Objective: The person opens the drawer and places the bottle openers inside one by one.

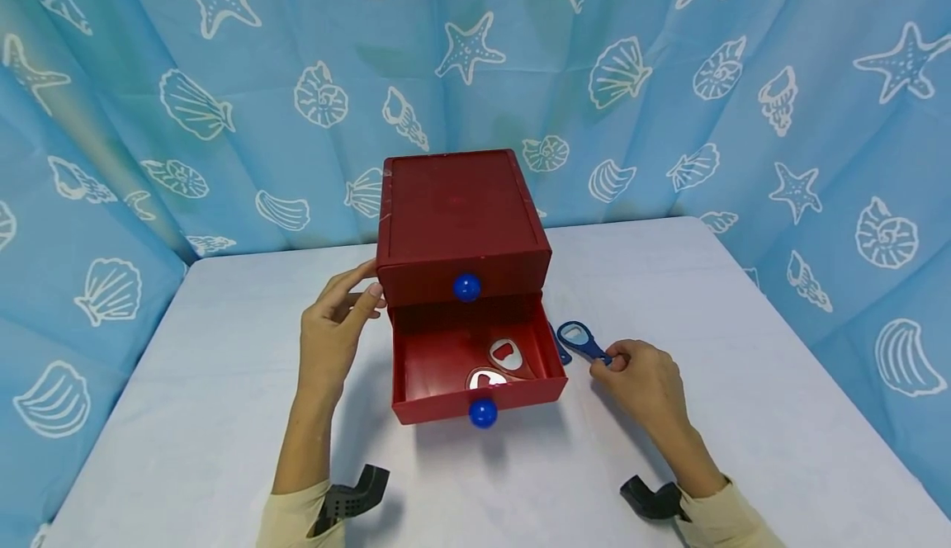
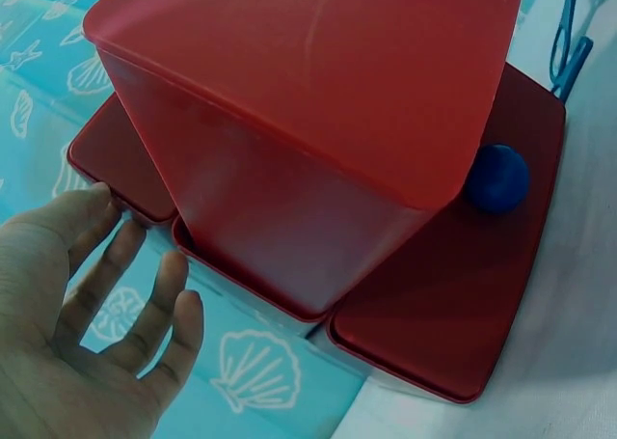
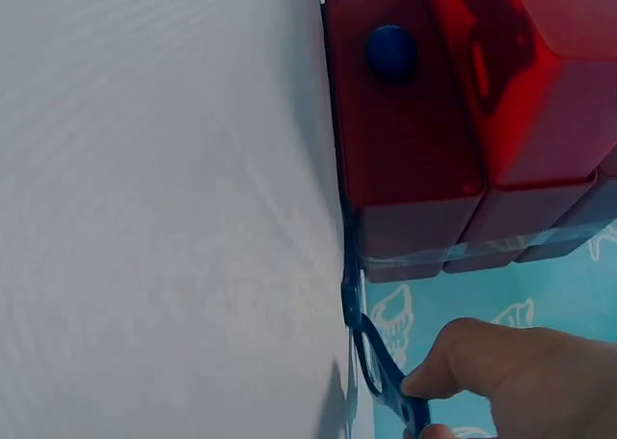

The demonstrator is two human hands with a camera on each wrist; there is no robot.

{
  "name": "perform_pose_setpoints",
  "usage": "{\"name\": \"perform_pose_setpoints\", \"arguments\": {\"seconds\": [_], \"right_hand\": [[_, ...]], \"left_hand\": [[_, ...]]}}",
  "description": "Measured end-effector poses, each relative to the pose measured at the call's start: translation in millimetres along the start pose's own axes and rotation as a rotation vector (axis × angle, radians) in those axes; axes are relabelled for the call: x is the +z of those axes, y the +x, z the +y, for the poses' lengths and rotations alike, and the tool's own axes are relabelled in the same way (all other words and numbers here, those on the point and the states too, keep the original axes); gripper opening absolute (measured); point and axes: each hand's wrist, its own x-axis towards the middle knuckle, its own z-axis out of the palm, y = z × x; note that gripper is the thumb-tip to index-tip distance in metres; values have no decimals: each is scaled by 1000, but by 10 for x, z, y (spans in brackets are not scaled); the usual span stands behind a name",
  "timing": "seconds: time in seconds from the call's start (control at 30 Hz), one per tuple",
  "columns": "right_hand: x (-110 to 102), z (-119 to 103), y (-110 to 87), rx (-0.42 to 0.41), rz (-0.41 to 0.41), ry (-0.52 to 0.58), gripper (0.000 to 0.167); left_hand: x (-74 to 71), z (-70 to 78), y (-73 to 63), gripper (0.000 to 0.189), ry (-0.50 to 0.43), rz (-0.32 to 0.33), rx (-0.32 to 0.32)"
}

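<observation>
A dark red drawer box stands before me with one drawer pulled out. Two red-and-silver bottle openers lie in that drawer. My left hand is at the box's left side, its fingertips right by the edge and its fingers spread in the left wrist view. On the other side, my right hand pinches the handle end of a blue bottle opener, whose ring end points toward the box. A second blue piece lies beside the drawer's right wall, partly hidden.
Blue knobs stick out from the drawer fronts. White cloth covers the table. Behind it hangs a blue curtain with shells and starfish. A black wrist mount sits on each forearm.
</observation>
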Motion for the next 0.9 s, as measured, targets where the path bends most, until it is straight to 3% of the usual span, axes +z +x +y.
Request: {"name": "perform_pose_setpoints", "arguments": {"seconds": [0.23, 0.43, 0.53, 0.73, 0.9], "right_hand": [[-77, 11, -23, -24, 44, 44, 14], [-93, 50, -22, -36, 33, 39, 15], [-93, 75, -19, -32, 2, 18, 17], [-86, 88, -25, 11, -136, -64, 24], [-72, 106, -38, 9, -130, -64, 17]], "left_hand": [[0, 3, 11, 36, -24, -12, 3], [-5, 5, 3, 35, -29, -5, 1], [0, 3, 3, 36, -29, -2, -1], [6, -4, 8, 36, -38, -3, -5], [11, -8, 2, 36, -32, 5, -13]]}}
